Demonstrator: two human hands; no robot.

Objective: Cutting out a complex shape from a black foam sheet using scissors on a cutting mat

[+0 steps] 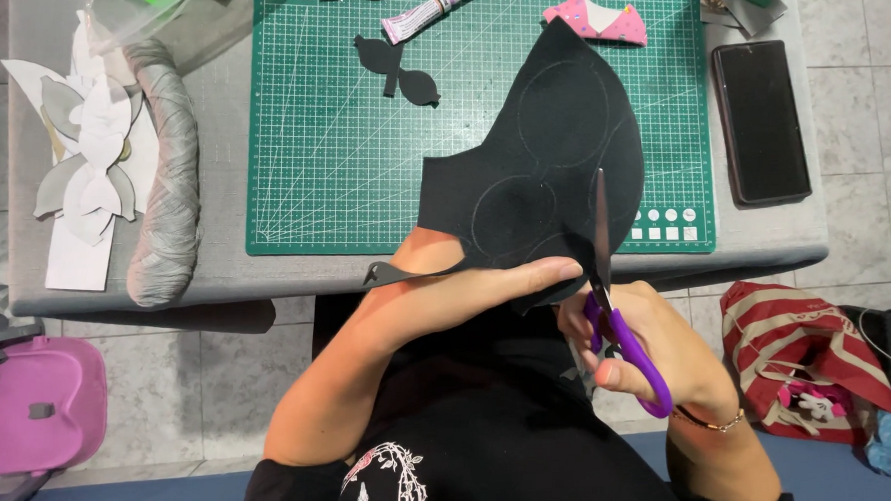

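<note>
The left hand's fingers pinch the near edge of the felt, a black sheet held up above the surface and the green mat. The right hand is closed through the loops of the purple scissors, whose blades point away from the person and lie against the sheet just right of the pinching fingers.

The felt looks thin, light and limp: a cut strip droops left of the left fingers, so it will likely sag wherever it is unsupported. Faint traced ovals mark it. Holding close beside the blades, as now, seems the best grip for keeping it taut.

Beyond the fingers lie a black bow-shaped cutout, a glue tube and a pink piece; far left, paper shapes; right, a phone.
</note>
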